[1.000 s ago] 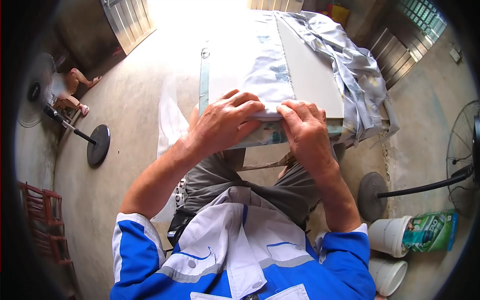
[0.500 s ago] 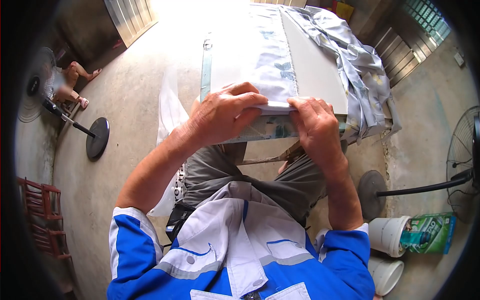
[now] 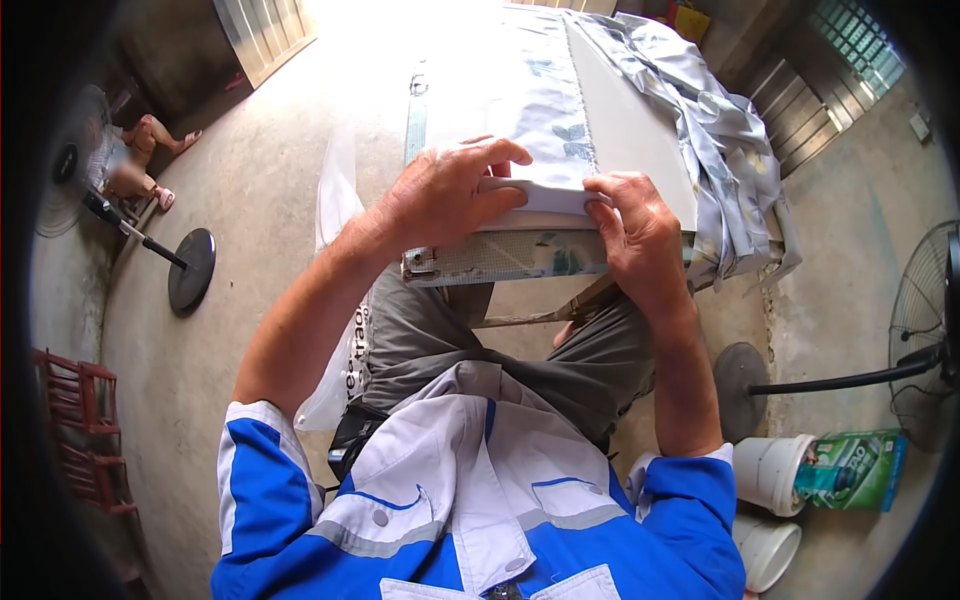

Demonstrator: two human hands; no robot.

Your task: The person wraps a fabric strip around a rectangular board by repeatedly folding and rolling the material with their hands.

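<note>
A strip of pale fabric (image 3: 545,120) with blue-green leaf prints lies lengthwise on the white tabletop (image 3: 645,150). Its near end is folded into a narrow band between my two hands. My left hand (image 3: 455,190) has the left end of this fold, thumb below and index finger lifted above it. At the right end, my right hand (image 3: 630,215) pinches the fold between thumb and fingers. Both hands are just above the table's near edge. The fabric's left part is washed out by glare.
Crumpled printed cloth (image 3: 735,150) hangs over the table's right side. Standing fans are at left (image 3: 190,270) and right (image 3: 740,390). White buckets (image 3: 770,475) are at lower right, red chairs (image 3: 85,430) at lower left. A seated person (image 3: 150,150) is at far left.
The folded end has risen slightly from the table's near edge and moved away from me. My left index finger has lifted, and my right hand has shifted a little upward.
</note>
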